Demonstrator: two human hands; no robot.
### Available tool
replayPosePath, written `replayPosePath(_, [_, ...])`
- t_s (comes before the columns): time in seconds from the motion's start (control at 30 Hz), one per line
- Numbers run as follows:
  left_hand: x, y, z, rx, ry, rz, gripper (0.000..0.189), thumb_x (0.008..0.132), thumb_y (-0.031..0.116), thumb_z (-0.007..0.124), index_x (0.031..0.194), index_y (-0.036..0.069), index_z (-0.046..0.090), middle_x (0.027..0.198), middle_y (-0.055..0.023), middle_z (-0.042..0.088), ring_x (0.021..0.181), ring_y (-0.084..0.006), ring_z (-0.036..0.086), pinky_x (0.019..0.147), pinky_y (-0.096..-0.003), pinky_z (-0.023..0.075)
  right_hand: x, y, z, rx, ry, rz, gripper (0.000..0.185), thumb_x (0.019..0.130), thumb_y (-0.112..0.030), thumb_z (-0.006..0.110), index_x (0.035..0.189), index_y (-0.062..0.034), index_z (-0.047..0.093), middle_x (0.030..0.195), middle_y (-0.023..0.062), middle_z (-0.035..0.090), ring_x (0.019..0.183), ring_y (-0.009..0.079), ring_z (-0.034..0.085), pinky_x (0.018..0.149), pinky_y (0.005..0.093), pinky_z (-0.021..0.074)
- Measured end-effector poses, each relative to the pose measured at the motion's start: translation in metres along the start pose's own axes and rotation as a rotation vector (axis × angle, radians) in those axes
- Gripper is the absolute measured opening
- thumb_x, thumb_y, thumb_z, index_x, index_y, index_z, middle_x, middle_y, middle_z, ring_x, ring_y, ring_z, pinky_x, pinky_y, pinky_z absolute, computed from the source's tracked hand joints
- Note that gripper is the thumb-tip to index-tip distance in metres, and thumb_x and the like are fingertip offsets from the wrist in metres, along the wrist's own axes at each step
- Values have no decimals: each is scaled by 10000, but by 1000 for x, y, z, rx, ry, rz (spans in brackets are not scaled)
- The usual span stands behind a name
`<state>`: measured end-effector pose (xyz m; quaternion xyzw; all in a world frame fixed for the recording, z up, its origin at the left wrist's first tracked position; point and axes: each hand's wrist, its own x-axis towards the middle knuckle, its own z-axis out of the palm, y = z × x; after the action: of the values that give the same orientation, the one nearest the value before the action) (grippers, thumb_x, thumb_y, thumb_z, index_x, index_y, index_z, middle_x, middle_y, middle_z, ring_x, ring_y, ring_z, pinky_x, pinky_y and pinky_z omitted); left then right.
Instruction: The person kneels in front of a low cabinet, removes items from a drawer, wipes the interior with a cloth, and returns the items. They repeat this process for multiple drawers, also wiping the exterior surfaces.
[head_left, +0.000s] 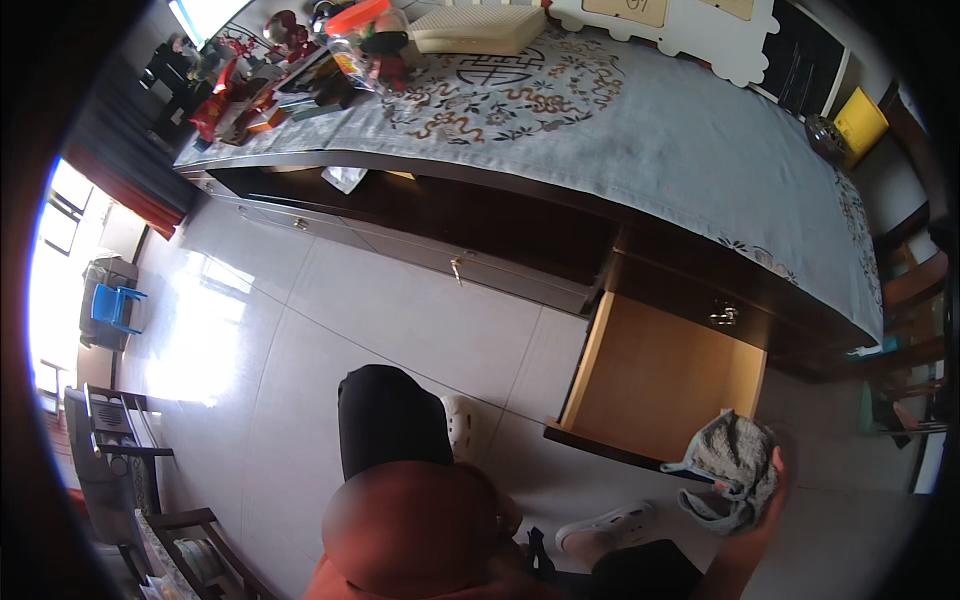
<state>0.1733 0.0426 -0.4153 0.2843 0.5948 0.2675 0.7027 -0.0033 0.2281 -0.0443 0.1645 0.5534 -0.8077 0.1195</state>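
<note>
My right hand (778, 466) is shut on a crumpled grey cloth (731, 457) with paler blue-grey edging. Much of that hand is hidden behind the cloth. The cloth hangs at the front right corner of a pulled-out wooden drawer (667, 360), overlapping its dark front edge in view; whether they touch I cannot tell. Low in the picture, part of what looks like my left hand (510, 514) shows beside a rounded reddish-brown shape (420, 525), partly blurred. Its fingers are too hidden to read.
A dark wooden desk (675, 289) bears an embroidered pale blue cloth (690, 135). On it stand a red-lidded plastic jar (364, 45), a cream foam block (480, 28) and a yellow container (862, 124). A key (456, 270) sticks out of a drawer lock. White clogs (607, 525) are on the tiled floor (337, 322).
</note>
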Motion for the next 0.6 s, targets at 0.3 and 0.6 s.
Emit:
replayPosePath(0.3, [-39, 64, -38, -284, 279, 193, 239, 838, 235, 539, 912, 24, 621, 791, -99, 638, 665, -217, 604, 562, -370, 511, -2, 7, 4, 291, -38, 84, 396, 909, -323, 477, 1150, -13, 530, 1140, 90, 574, 1063, 208, 540, 920, 338, 429])
replayPosePath(0.6, [-220, 78, -20, -432, 2012, 106, 227, 791, 90, 604, 1009, 40, 564, 979, -115, 603, 812, -206, 609, 681, -329, 488, -6, 146, 54, -368, -257, -38, 416, 786, -135, 629, 1171, -47, 499, 1075, 97, 565, 941, 194, 569, 811, 320, 466])
